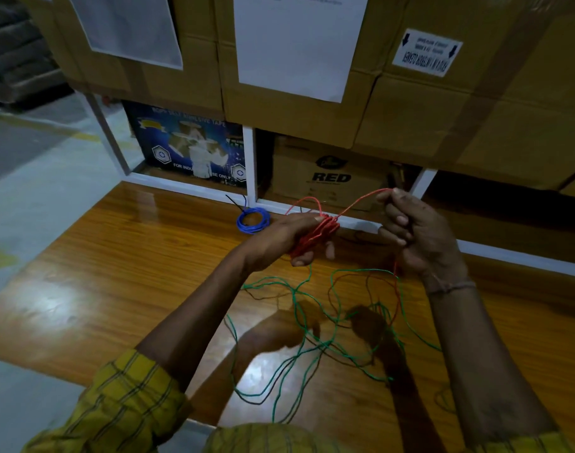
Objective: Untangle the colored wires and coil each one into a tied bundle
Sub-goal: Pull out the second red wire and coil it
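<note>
Both forearms reach forward from rolled yellow checked sleeves (122, 397), bare from the elbow down. The left hand (287, 237) is held palm-side down with its fingers curled round a bunch of red wire loops (315, 235), the thumb pointing downward beneath them. The right hand (416, 237) is raised slightly higher, back toward the camera, its thumb and forefinger pinching a single red wire strand (361, 199) (the other fingers fold into the palm). A thin thread band (452, 286) circles the right wrist.
</note>
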{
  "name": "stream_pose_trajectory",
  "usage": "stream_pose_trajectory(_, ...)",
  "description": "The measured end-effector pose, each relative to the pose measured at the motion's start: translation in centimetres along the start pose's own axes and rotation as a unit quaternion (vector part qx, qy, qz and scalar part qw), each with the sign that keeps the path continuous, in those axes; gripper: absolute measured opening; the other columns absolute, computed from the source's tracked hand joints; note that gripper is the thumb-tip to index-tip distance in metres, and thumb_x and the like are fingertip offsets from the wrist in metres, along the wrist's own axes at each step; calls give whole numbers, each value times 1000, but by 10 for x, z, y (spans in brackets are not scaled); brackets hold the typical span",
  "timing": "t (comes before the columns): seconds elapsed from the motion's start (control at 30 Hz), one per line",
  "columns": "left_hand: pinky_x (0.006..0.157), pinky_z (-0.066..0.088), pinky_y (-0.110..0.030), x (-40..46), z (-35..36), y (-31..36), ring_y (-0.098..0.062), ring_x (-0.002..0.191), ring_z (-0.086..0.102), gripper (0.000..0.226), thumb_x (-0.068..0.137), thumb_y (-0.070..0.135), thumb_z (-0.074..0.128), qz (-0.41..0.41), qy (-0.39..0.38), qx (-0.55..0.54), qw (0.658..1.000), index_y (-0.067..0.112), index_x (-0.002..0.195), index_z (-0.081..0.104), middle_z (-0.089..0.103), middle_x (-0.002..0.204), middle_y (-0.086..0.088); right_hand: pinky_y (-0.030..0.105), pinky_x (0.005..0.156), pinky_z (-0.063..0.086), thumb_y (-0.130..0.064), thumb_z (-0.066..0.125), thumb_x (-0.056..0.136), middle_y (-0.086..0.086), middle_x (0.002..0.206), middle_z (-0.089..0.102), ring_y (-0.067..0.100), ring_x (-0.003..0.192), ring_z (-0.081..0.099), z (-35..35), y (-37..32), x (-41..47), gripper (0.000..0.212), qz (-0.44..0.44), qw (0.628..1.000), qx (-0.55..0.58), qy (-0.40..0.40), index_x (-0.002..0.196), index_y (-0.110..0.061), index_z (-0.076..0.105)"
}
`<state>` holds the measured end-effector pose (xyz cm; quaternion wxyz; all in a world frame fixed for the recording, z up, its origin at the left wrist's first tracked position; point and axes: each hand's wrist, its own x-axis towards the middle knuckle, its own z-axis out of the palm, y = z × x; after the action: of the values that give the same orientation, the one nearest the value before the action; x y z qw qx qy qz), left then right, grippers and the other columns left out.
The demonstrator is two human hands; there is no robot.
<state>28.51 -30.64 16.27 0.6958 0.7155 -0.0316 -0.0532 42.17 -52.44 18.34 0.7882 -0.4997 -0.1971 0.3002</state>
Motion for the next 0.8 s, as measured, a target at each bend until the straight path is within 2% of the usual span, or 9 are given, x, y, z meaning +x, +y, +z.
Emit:
stream_pose_trajectory(0.07, 49, 33, -27, -1, 0, 4, -18, 50, 43, 53, 116, 32, 27, 2, -39, -32, 999, -7, 138, 56, 70, 104, -23, 18, 37, 24, -22, 45, 111, -4, 59, 36, 4, 40, 26, -5, 13, 11, 27, 4, 995, -91, 49, 97, -8, 64)
stream_pose_trajectory(0.13, 46, 30, -26, 1, 1, 7, -13, 46, 43, 56, 115, 31, 26, 18, -76, -102, 992, -11, 140, 53, 68, 105, -23, 20, 38, 23, -31, 55, 108, 2, 63, 39, 8, 46, 29, -7, 33, 16, 27, 13, 970, -223, 93, 93, -10, 64)
stream_pose_trajectory(0.2, 45, 28, -26, 3, 0, 10, -10, 44, 45, 57, 114, 29, 24, 44, -89, -175, 979, -16, 141, 47, 65, 107, -24, 21, 39, 24, -40, 62, 103, 10, 70, 44, 11, 49, 34, -6, 58, 12, 32, 35, 952, -288, 103, 88, -12, 66)
stream_pose_trajectory(0.27, 47, 37, -20, 4, -1, 14, -10, 47, 49, 58, 114, 28, 21, 61, -80, -236, 967, -16, 144, 43, 64, 108, -23, 20, 40, 25, -39, 59, 105, 7, 68, 45, 10, 45, 34, 2, 84, 1, 33, 65, 953, -284, 80, 81, -18, 66)
stream_pose_trajectory(0.33, 52, 47, -18, 6, -3, 13, -11, 53, 54, 57, 115, 28, 20, 68, -47, -264, 961, -15, 146, 42, 67, 110, -20, 18, 38, 26, -37, 53, 108, 3, 61, 45, 10, 39, 34, 16, 107, -14, 38, 94, 952, -287, 48, 81, -15, 66)
stream_pose_trajectory(0.47, 68, 61, -25, 12, -1, 5, -15, 70, 69, 56, 115, 29, 26, 65, 37, -281, 957, -13, 149, 41, 71, 122, -20, 20, 38, 34, -37, 49, 110, 8, 58, 52, 14, 35, 45, 46, 125, -42, 45, 144, 932, -330, -37, 90, -3, 69)
stream_pose_trajectory(0.6, 83, 58, -37, 19, -3, -5, -31, 90, 72, 49, 115, 29, 28, 60, 94, -185, 976, -5, 145, 47, 61, 140, -31, 27, 45, 46, -31, 57, 108, 13, 65, 62, 23, 45, 59, 59, 98, -58, 29, 138, 910, -364, -141, 99, -8, 70)
stream_pose_trajectory(0.73, 85, 58, -28, 16, 1, -7, -27, 92, 75, 45, 116, 28, 31, 9, 137, -9, 991, -1, 142, 53, 70, 119, -32, 35, 53, 55, -20, 69, 101, 22, 69, 67, 28, 53, 66, 60, 49, -60, 17, 98, 895, -385, -203, 100, -3, 69)
stream_pose_trajectory(0.8, 95, 56, -25, 13, 0, -9, -25, 105, 73, 44, 116, 32, 33, -5, 135, 91, 987, 6, 144, 54, 70, 124, -23, 33, 50, 53, -16, 69, 101, 17, 66, 65, 27, 52, 62, 58, 23, -60, 15, 78, 905, -364, -205, 99, -2, 68)
